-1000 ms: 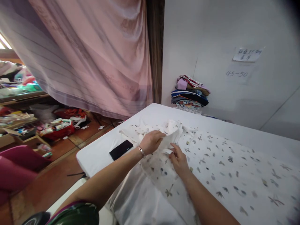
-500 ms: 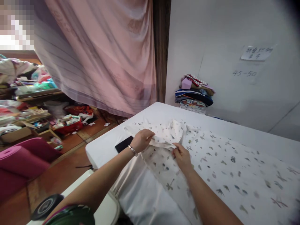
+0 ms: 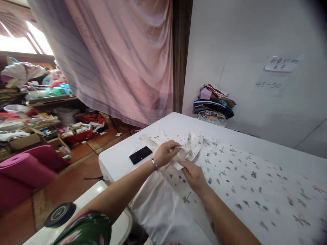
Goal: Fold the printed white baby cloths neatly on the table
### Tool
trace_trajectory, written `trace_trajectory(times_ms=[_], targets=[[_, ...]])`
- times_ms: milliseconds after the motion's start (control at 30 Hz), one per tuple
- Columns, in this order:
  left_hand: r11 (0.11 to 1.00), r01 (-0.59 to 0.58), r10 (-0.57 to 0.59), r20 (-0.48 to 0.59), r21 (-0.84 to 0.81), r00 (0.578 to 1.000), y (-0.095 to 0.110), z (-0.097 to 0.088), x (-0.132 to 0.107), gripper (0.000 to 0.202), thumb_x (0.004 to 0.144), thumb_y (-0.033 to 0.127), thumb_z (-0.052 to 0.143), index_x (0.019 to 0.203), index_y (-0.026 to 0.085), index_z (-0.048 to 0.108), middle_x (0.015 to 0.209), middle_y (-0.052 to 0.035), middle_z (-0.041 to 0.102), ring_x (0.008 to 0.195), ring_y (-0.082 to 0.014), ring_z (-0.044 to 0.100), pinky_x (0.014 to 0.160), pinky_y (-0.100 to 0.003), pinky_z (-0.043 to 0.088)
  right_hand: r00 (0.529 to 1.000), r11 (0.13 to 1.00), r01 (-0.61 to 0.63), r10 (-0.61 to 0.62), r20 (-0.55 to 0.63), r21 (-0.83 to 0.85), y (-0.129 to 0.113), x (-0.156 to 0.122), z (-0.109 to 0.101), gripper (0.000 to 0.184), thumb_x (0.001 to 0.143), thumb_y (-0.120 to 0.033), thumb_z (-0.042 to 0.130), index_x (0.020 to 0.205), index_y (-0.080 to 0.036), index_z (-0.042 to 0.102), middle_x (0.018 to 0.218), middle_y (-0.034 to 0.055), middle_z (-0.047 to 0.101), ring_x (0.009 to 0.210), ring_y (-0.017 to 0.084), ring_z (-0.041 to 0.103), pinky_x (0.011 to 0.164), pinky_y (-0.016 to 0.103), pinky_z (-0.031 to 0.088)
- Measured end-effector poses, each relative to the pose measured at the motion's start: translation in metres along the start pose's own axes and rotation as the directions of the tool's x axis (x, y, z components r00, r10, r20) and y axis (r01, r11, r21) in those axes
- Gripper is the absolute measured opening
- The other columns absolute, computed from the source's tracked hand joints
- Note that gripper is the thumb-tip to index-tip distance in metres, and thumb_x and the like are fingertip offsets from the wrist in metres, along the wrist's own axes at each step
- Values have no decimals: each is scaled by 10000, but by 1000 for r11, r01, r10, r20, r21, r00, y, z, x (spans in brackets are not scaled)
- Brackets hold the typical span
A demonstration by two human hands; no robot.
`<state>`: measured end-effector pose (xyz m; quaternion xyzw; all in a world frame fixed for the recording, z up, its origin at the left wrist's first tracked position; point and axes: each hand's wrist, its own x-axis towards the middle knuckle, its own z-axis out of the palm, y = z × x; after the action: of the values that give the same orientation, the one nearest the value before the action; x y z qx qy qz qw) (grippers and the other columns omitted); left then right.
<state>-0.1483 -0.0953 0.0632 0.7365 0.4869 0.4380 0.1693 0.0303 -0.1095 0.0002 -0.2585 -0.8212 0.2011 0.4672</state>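
A white cloth printed with small grey leaves (image 3: 237,177) lies spread over the white table (image 3: 176,124). Its near-left end is bunched into folds. My left hand (image 3: 167,153), with a bracelet at the wrist, is closed on that bunched edge. My right hand (image 3: 192,173) sits just beside it, fingers pinched on the same folded edge. The two hands almost touch. A black phone (image 3: 140,154) lies flat on the table, left of my left hand.
A stack of folded clothes (image 3: 213,103) stands at the table's far edge against the white wall. A pink curtain (image 3: 114,58) hangs behind. Cluttered shelves and boxes (image 3: 38,112) fill the left. A magenta roll (image 3: 25,168) and a white stool (image 3: 112,221) are below left.
My hands have drawn closer together on the bunched cloth edge, folding it over. The camera has shifted left, so the phone shows fully.
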Motion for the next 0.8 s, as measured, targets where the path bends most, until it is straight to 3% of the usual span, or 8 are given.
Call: trace_trajectory(times_ms=[100, 300, 433, 700, 800], targets=[[999, -36, 38, 57, -39, 998, 11, 7, -16, 149, 780, 292, 549, 829, 185, 641, 849, -41, 591, 753, -121, 547, 677, -231, 432, 991, 992, -113, 116, -64, 56, 1, 1, 0, 203, 844, -230, 436, 981, -208, 584, 908, 46, 634, 827, 161, 598, 756, 283, 481], [989, 99, -96, 26, -106, 995, 9, 10, -31, 204, 804, 350, 513, 808, 169, 608, 723, -12, 584, 649, -103, 507, 597, -219, 416, 960, 953, -253, 269, -81, 164, 0, -1, 2, 193, 849, -296, 444, 947, -204, 581, 792, 26, 622, 704, 149, 583, 636, 251, 462], [987, 90, -87, 31, -130, 996, 11, 13, -36, 196, 805, 339, 503, 812, 170, 601, 718, -3, 582, 645, -98, 500, 605, -219, 414, 932, 929, -326, 347, -108, 173, 0, 0, 2, 193, 844, -333, 455, 900, -190, 573, 673, 4, 590, 601, 129, 543, 562, 231, 427], [993, 78, -69, 103, -83, 992, 13, 14, -40, 252, 775, 325, 550, 991, 201, 579, 889, -20, 618, 799, -135, 552, 705, -249, 443, 927, 925, -337, 358, -109, 176, 2, 0, 3, 192, 844, -348, 458, 880, -196, 571, 636, -7, 573, 585, 122, 534, 514, 217, 401], [998, 53, -50, 86, -31, 995, 12, 18, -41, 239, 753, 340, 577, 949, 205, 589, 860, -10, 612, 770, -128, 547, 695, -242, 437, 936, 934, -319, 337, -99, 159, 3, -1, 3, 200, 847, -348, 450, 887, -194, 570, 688, 6, 596, 610, 125, 546, 521, 218, 412]])
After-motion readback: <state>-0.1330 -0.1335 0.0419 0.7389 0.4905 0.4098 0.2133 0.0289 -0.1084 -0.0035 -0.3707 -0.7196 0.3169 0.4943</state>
